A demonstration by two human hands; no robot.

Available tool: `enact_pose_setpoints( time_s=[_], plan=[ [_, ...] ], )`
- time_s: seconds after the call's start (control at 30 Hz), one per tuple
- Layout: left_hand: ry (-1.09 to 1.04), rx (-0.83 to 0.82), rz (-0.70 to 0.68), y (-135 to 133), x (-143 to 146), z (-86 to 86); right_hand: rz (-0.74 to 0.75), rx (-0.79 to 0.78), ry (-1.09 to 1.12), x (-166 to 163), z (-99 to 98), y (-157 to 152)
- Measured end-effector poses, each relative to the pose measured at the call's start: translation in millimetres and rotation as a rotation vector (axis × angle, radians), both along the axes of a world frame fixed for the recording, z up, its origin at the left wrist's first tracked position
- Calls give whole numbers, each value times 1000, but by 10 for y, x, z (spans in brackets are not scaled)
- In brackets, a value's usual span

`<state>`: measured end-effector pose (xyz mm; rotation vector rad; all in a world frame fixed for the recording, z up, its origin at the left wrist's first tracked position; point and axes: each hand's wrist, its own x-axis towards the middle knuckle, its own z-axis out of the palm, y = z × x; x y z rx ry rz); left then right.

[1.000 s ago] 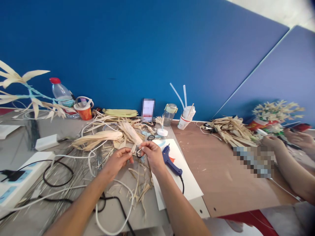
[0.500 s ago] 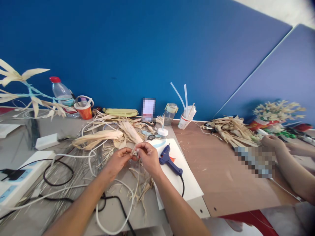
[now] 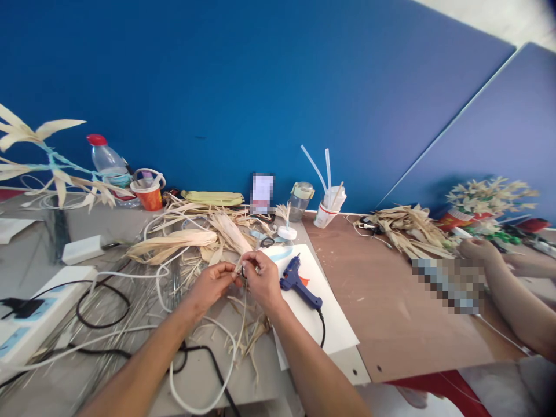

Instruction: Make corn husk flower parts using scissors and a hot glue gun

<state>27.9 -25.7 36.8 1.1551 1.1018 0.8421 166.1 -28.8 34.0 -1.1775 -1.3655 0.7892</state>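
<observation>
Far left of the fingers, a branch of pointed, papery cream leaves on pale-blue wrapped stems [image 3: 54,159] juts in. Below it, left of the fingers, sits a long white plastic power strip [image 3: 72,275]. Beyond the fingers on that side stand a clear plastic bottle with a red cap [image 3: 104,157] and an orange-red cup [image 3: 150,200]. Nearer, just beyond the left fingertips, spread dry, ribbed, straw-coloured husks [image 3: 174,246].

The left hand [image 3: 212,284] has thumb and forefinger pinched together on a thin, pale fibrous strip [image 3: 238,267]; the right hand [image 3: 263,279] clamps it too, so it lies between the 2 sets of fingertips. A small dark curve by the right thumb is too small to identify.

Just right of the fingers, a blue plastic glue gun [image 3: 302,286] lies on smooth white paper [image 3: 334,333]. Well to the right, crumpled tan husks [image 3: 410,229] lie near a co-worker's hand [image 3: 478,253].
</observation>
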Motion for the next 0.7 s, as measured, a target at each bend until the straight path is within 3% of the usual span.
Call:
enact_pose_setpoints(
  time_s=[0.4, 0.7],
  plan=[
    [13, 53, -37, 5, 0, -47, -44, 96, -166, 24, -20, 7],
    [27, 37, -55, 8, 8, -44, -55, 117, -151, -4, -18, -1]
  ],
)
